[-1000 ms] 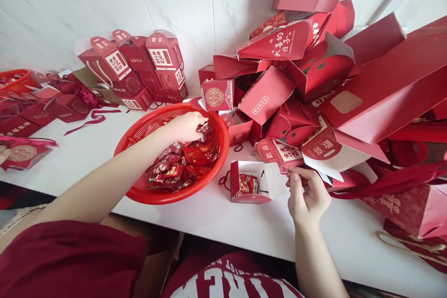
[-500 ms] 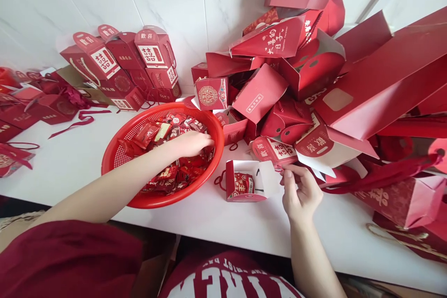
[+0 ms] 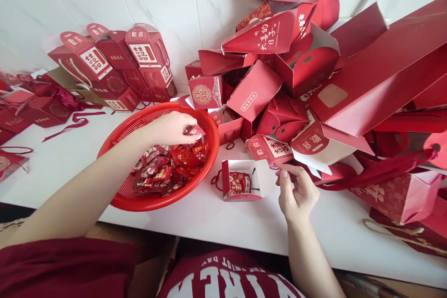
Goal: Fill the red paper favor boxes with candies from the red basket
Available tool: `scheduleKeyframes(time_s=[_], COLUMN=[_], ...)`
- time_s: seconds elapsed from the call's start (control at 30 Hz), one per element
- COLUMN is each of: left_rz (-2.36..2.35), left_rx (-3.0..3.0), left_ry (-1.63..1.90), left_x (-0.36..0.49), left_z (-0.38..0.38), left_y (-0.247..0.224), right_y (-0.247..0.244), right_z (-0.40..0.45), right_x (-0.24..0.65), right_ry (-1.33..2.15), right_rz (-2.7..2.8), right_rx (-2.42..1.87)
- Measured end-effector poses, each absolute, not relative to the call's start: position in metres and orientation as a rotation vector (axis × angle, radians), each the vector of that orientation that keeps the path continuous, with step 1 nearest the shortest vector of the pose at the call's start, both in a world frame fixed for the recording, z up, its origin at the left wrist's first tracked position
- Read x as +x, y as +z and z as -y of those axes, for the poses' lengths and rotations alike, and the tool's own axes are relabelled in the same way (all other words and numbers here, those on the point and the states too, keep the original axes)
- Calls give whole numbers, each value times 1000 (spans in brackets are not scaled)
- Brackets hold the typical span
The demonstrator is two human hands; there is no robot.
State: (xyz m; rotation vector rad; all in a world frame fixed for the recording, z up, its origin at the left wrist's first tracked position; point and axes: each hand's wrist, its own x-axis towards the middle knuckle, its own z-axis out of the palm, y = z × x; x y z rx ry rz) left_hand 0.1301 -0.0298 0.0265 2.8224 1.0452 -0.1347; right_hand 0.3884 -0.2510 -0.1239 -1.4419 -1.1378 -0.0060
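Note:
My left hand (image 3: 176,129) is above the candies in the red basket (image 3: 153,204), its fingers closed on a small red candy packet (image 3: 196,131). Wrapped candies (image 3: 164,167) cover the bottom of the basket. My right hand (image 3: 298,191) is raised over the white table, thumb and forefinger pinched together beside the open box's flap; what they hold, if anything, is too small to name. The small open red box (image 3: 244,195) lies between my hands with a red packet (image 3: 239,182) inside and a dark red cord at its left side.
A large heap of red gift boxes (image 3: 258,91) fills the right and back. Stacked boxes (image 3: 118,58) stand behind the basket at the left. More boxes (image 3: 49,109) and a ribbon (image 3: 75,123) lie at the far left.
My left hand has lifted up and to the left from the candies at the basket's right side, and a red packet now shows in its fingers. My right hand keeps its pinch.

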Motion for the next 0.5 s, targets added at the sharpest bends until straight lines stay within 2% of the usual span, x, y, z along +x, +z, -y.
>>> scheduleKeyframes(time_s=[0.17, 0.33, 0.5], left_rz=[-1070, -1021, -1110], left_rx=[2848, 2408, 2500], left_ry=[-213, -831, -736], left_x=[120, 121, 145], left_z=[24, 24, 30], left_y=[26, 26, -3], right_y=[-123, -123, -124], right_z=[252, 251, 251], right_x=[388, 387, 387], right_ry=[-13, -22, -26], right_rz=[1143, 1145, 1153], right_rx=[-1470, -1494, -1480])
